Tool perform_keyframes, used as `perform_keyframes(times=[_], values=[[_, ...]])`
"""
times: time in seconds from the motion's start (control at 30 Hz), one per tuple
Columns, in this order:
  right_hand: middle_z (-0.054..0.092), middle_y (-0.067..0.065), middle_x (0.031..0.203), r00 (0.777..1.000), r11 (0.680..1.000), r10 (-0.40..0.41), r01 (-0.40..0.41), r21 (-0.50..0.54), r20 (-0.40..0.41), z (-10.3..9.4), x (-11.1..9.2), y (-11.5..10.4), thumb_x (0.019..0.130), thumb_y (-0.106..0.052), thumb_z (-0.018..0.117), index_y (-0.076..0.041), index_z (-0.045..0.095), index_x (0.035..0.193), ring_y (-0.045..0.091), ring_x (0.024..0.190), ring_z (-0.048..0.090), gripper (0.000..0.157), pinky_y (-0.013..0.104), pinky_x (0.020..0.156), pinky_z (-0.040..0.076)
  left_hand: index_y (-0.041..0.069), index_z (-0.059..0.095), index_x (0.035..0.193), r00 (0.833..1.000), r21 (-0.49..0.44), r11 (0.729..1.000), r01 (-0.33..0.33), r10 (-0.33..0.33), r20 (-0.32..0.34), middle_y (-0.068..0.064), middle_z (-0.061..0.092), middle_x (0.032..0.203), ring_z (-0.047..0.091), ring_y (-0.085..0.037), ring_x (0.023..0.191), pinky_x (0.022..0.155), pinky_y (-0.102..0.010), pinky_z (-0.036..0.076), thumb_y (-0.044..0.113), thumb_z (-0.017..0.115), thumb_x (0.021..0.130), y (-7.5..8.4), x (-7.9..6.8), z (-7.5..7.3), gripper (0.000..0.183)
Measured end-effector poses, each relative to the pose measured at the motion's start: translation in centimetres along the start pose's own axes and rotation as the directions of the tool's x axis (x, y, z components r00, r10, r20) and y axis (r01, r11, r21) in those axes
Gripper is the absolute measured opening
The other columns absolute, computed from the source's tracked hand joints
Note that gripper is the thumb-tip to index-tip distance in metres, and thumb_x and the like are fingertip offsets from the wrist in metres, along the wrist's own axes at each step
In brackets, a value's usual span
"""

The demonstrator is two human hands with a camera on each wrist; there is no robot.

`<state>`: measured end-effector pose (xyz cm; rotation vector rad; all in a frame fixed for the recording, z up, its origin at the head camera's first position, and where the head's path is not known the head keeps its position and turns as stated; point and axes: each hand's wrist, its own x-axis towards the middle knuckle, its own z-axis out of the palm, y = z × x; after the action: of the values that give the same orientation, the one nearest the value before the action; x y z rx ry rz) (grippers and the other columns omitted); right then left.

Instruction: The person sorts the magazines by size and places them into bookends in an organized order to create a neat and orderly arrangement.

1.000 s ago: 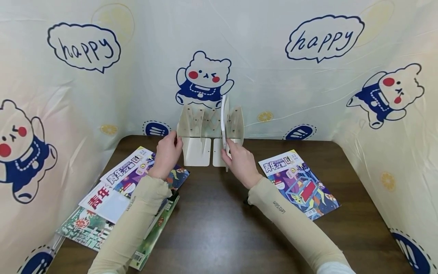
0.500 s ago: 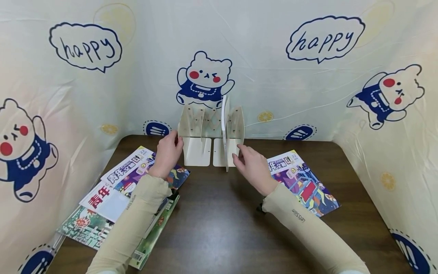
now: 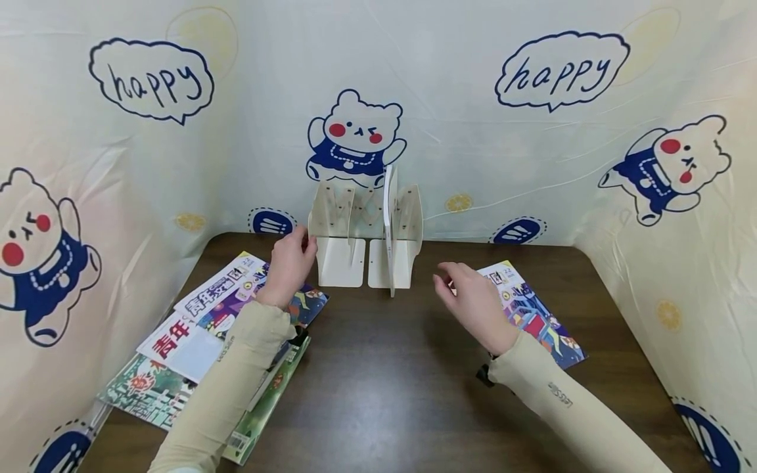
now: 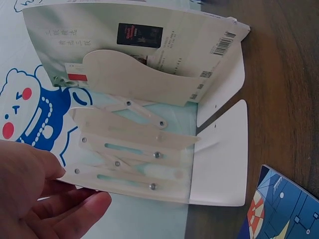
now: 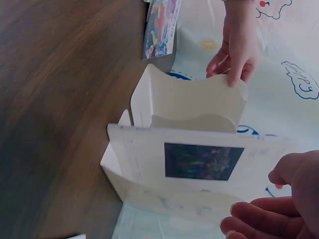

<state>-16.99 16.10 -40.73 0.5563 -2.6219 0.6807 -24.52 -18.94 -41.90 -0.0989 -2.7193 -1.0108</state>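
Observation:
My left hand (image 3: 286,268) pinches the left side panel of a white expandable book rack (image 3: 340,261), thumb on one face and fingers on the other in the right wrist view. A thin magazine (image 4: 189,45) stands upright in the rack's right part, against a curved divider (image 4: 124,74). My right hand (image 3: 478,307) is off the rack, fingers loosely bent and holding nothing. It hovers over the upper left part of a purple-and-blue magazine (image 3: 541,328), partly covering it. In the right wrist view the right hand (image 5: 294,199) appears beside the standing magazine, apart from it.
A fanned pile of magazines (image 3: 148,394) lies on the left of the dark wooden table (image 3: 378,394), partly under my left forearm. A printed cloth (image 3: 461,144) with bears surrounds the table at the back and sides, close behind the rack.
My right hand has let go of the magazine standing in the rack and moved right, toward the magazine on the table. The left hand has stayed on the rack.

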Motion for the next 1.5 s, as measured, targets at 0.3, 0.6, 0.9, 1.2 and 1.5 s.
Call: perform_keyframes(times=[0.3, 0.6, 0.9, 1.2, 1.5], values=[[0.074, 0.013, 0.097, 0.994, 0.994, 0.076, -0.070, -0.090, 0.074, -1.4, -1.5, 2.2, 0.101, -0.026, 0.069, -0.001, 0.070, 0.121, 0.025, 0.077, 0.068, 0.032, 0.040, 0.066, 0.058, 0.000, 0.059, 0.128, 1.000, -0.012, 1.000, 0.017, -0.017, 0.024, -0.019, 0.067, 0.108, 0.064, -0.031, 0.084, 0.070, -0.042, 0.058, 0.026, 0.050, 0.110, 0.1, 0.1, -0.1, 0.033], [0.071, 0.011, 0.092, 0.977, 0.983, 0.152, -0.133, -0.125, 0.151, -1.6, -3.2, 4.7, 0.101, -0.025, 0.066, -0.002, 0.069, 0.115, 0.023, 0.075, 0.065, 0.028, 0.040, 0.066, 0.057, -0.001, 0.059, 0.130, 1.000, -0.024, 1.000, 0.012, -0.012, 0.017, -0.020, 0.067, 0.110, 0.065, -0.032, 0.085, 0.071, -0.043, 0.059, 0.026, 0.051, 0.110, 0.2, 0.2, -0.2, 0.035], [0.068, 0.009, 0.083, 0.971, 0.972, 0.171, -0.138, -0.188, 0.169, -1.2, -4.6, 6.2, 0.099, -0.022, 0.068, -0.002, 0.070, 0.101, 0.020, 0.065, 0.059, 0.020, 0.037, 0.061, 0.054, 0.001, 0.060, 0.126, 1.000, -0.024, 1.000, 0.006, -0.005, 0.011, -0.019, 0.068, 0.106, 0.063, -0.031, 0.081, 0.066, -0.040, 0.056, 0.027, 0.051, 0.110, -0.1, 0.1, 0.0, 0.032], [0.069, 0.011, 0.085, 0.936, 0.957, 0.235, -0.174, -0.233, 0.263, -0.5, -5.8, 7.6, 0.100, -0.027, 0.068, -0.002, 0.069, 0.101, 0.024, 0.067, 0.064, 0.025, 0.039, 0.060, 0.057, 0.000, 0.061, 0.122, 1.000, -0.007, 1.000, -0.008, 0.008, -0.006, -0.019, 0.067, 0.101, 0.062, -0.030, 0.077, 0.064, -0.039, 0.053, 0.024, 0.051, 0.110, -0.1, 0.0, 0.0, 0.028], [0.064, 0.014, 0.080, 0.930, 0.940, 0.230, -0.137, -0.312, 0.285, 0.9, -7.0, 8.7, 0.095, -0.022, 0.071, -0.002, 0.065, 0.094, 0.029, 0.063, 0.061, 0.021, 0.050, 0.057, 0.057, 0.001, 0.062, 0.119, 0.999, 0.000, 1.000, -0.029, 0.029, -0.035, -0.018, 0.068, 0.099, 0.061, -0.030, 0.077, 0.063, -0.039, 0.051, 0.022, 0.053, 0.109, -0.4, 0.1, 0.2, 0.025]])
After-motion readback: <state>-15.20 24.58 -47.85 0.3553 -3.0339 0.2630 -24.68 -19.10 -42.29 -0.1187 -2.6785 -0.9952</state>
